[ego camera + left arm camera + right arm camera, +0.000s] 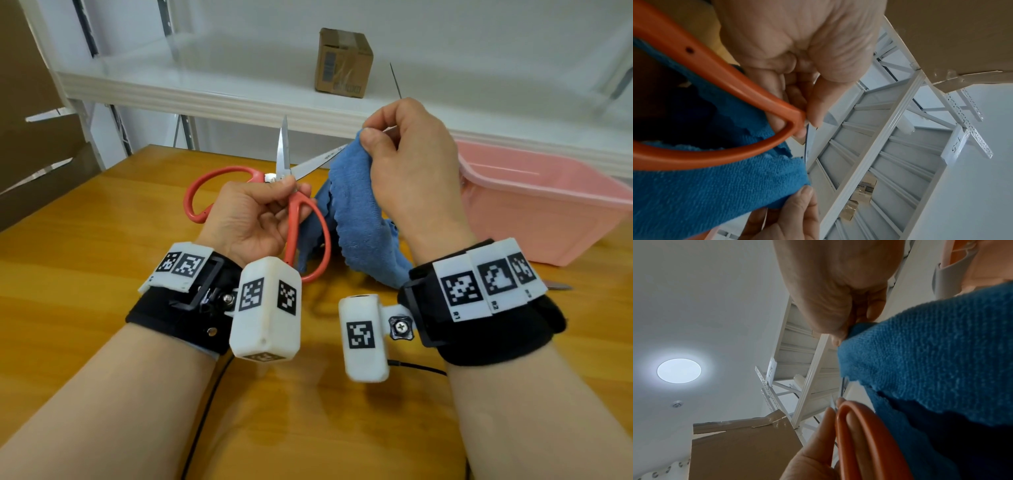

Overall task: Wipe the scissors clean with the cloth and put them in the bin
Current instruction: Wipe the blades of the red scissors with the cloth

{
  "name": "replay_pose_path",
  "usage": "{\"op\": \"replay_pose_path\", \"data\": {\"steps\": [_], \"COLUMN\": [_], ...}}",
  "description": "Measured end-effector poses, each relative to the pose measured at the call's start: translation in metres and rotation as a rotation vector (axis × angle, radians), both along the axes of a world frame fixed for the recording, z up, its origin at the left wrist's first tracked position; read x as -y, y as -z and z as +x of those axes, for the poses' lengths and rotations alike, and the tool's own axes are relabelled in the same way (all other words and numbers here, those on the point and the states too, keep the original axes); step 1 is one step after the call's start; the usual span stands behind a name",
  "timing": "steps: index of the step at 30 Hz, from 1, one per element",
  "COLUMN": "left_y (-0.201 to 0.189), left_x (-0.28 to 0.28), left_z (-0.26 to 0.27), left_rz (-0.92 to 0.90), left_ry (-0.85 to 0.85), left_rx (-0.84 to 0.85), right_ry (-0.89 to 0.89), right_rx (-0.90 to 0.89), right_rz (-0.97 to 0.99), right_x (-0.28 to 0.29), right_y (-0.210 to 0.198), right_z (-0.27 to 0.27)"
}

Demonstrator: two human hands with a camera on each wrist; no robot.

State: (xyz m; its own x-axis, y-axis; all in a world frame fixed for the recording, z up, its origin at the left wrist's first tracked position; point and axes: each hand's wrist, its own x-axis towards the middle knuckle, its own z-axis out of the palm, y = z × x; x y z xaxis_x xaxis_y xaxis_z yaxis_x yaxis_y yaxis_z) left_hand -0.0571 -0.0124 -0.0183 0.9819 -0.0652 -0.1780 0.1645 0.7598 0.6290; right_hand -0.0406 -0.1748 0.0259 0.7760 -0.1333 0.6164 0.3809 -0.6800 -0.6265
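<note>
From the head view, the left hand (255, 219) holds the scissors (291, 192) above the table (102, 240). Its thumb and fingers pinch them near the pivot, and the two blades stand open. One blade points up from the fingertips; the other goes to the right, into the cloth (356, 205). The right hand (407, 168) pinches the blue cloth around this second blade, close to its tip, and the rest of the cloth hangs down under the fingers. The pink bin (548, 205) stands on the table just to the right of the right hand.

In the left wrist view, the fingers (818, 100) are curled on the orange handle (719, 78), and the cloth (715, 186) lies just beyond the handle loop.

In the right wrist view, the thumb (830, 308) and fingers squeeze a fold of the cloth (931, 353); the blade inside is almost hidden.

I judge that the wiping step is in hand. The next move calls for a firm pinch that slides along the blade, with the fingers kept off the edge. The upright blade probably needs the same before the scissors go into the bin.
</note>
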Motion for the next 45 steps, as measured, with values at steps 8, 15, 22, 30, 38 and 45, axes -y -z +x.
{"op": "replay_pose_path", "data": {"steps": [8, 15, 22, 30, 38, 45], "left_y": [0.003, 0.004, 0.004, 0.001, 0.003, 0.002], "left_x": [-0.002, -0.004, -0.003, 0.006, 0.007, 0.01], "left_z": [0.003, 0.004, 0.005, 0.003, 0.001, 0.0], "left_rz": [-0.053, -0.076, -0.024, 0.184, 0.339, 0.357], "left_ry": [0.002, 0.025, -0.008, -0.054, -0.022, -0.014], "left_rx": [0.044, 0.035, 0.043, 0.11, 0.163, 0.161], "right_ry": [-0.013, -0.121, -0.148, -0.116, -0.066, -0.041], "right_rx": [0.004, -0.024, -0.014, -0.007, -0.018, -0.028], "right_rz": [-0.002, 0.056, -0.089, -0.123, -0.242, -0.238], "right_x": [0.0, -0.006, -0.007, -0.017, -0.022, -0.023], "right_y": [0.0, 0.0, -0.005, 0.003, 0.013, 0.014], "right_z": [-0.002, -0.004, -0.009, -0.005, -0.003, -0.004]}}
